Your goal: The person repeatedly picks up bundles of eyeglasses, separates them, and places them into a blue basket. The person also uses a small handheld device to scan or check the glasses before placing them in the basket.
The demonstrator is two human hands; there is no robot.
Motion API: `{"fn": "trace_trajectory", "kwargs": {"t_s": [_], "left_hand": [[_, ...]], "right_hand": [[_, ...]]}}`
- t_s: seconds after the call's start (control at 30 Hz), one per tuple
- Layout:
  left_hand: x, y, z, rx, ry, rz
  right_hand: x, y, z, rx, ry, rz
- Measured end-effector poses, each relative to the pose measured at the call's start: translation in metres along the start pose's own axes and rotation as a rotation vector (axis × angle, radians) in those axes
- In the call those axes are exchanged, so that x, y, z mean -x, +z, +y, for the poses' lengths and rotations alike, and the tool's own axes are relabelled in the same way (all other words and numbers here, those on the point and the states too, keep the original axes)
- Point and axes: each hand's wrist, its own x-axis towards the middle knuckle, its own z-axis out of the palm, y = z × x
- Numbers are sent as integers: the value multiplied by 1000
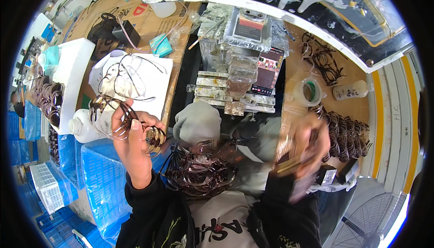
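My left hand [138, 146] is closed around a bunch of thin brown eyeglass frames [108, 117], whose rims fan out on both sides of the fingers. Motion smears my right hand [312, 142], raised at the right by the table edge. A blurred brown-gold streak shows at its fingers, but I cannot tell what it is. Between my forearms, a tangled heap of dark brown eyeglass frames [201, 171] lies in my lap. Stacked rows of similar frames [348, 135] stand just beyond my right hand.
Ahead is a metal fixture [242, 74] with a phone [269, 72] leaning by it. A tape roll [308, 92] and a bottle [350, 91] are at right. Paper with loose frames [131, 78], a white bottle [86, 126] and blue-lined crates [101, 180] are at left; a fan [370, 221] stands lower right.
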Motion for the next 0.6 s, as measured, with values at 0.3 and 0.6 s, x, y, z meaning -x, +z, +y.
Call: {"fn": "trace_trajectory", "kwargs": {"t_s": [0.3,0.6], "left_hand": [[5,3,-1,-117,20,-35],[5,3,-9,27,51,-135]], "right_hand": [[-33,38,126,-270,304,362],[-25,43,136,-202,198,428]]}}
